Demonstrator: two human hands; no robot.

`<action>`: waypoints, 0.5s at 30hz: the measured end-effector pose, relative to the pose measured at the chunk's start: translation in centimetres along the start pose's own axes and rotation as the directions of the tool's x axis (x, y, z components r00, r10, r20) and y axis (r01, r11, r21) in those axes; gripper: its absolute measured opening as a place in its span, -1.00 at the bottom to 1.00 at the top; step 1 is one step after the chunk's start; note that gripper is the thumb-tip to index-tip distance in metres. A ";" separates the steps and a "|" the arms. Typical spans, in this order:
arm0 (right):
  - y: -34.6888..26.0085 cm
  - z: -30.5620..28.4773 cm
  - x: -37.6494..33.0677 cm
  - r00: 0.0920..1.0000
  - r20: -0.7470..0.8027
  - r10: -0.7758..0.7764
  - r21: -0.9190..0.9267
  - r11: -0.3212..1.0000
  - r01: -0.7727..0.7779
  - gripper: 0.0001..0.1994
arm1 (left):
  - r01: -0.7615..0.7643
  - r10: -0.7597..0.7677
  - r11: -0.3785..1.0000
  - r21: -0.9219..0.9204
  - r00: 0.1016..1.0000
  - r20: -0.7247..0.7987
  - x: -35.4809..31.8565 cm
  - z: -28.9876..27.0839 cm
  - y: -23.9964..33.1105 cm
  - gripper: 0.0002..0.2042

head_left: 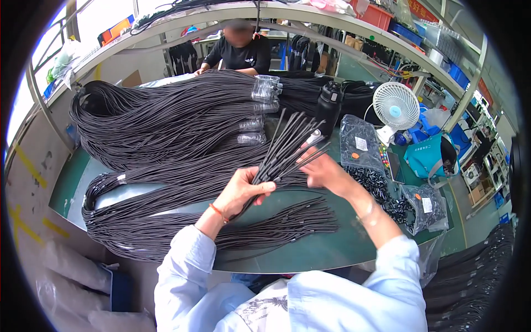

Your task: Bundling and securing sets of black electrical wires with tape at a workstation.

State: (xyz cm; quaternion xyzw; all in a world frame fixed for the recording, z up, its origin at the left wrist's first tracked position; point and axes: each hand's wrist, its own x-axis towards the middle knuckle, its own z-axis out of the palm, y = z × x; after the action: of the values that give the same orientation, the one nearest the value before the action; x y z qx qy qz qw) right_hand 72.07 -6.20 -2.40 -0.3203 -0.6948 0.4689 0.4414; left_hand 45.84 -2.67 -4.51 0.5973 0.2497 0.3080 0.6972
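Observation:
A bunch of thin black cables [282, 148] is gripped in my left hand [246, 191], thumb across it, with the loose ends fanning up and to the right. Beside those ends is my right hand [323, 169], slightly blurred, its fingers apart and nothing clearly held in them. Below both hands, a long looped bundle of black cables [166, 229] lies on the green table [287, 257], its cut ends [310, 218] pointing right. Farther back rests a thick pile of black cables [166, 113], with clear plastic wrap [265, 94] around its ends.
On the right are a heap of small black parts [376, 191], bagged parts [362, 144], a white fan [395, 108] and a teal bag [431, 156]. A black bottle [330, 105] stands behind my right hand. Across the table sits another person [240, 52]. An overhead shelf [310, 14] spans the back.

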 end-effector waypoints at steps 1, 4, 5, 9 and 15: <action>-1.1 1.5 3.4 0.990 0.120 -0.071 0.260 0.965 0.038 -0.10 | 0.014 -0.014 0.999 0.030 1.000 -0.018 0.0 -0.2 1.0 -0.79; -5.2 8.5 11.3 0.978 0.062 -0.199 0.611 0.782 0.120 -0.51 | 0.042 -0.035 0.994 0.101 0.996 -0.078 -0.8 -1.9 4.4 -0.75; -6.0 9.0 13.5 0.981 0.054 -0.185 0.613 0.782 0.113 -0.62 | -0.155 0.161 0.978 0.143 0.986 -0.036 -0.8 -3.0 5.1 -0.72; -10.4 9.3 20.8 0.968 -0.126 -0.218 0.686 0.685 0.244 -0.62 | -0.285 0.344 0.929 0.237 0.901 -0.265 -4.8 -4.0 8.5 -0.73; -15.9 12.7 22.9 0.902 0.205 -0.380 0.659 0.735 0.160 -0.48 | -0.279 0.415 0.894 0.350 0.811 -0.413 -9.2 -7.5 9.1 -0.69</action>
State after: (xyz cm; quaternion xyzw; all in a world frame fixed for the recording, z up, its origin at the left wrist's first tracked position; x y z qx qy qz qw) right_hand 50.68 3.15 17.50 0.0332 -0.6007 0.6490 0.4656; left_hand 32.94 -3.39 3.02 0.6285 0.3390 0.5311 0.4560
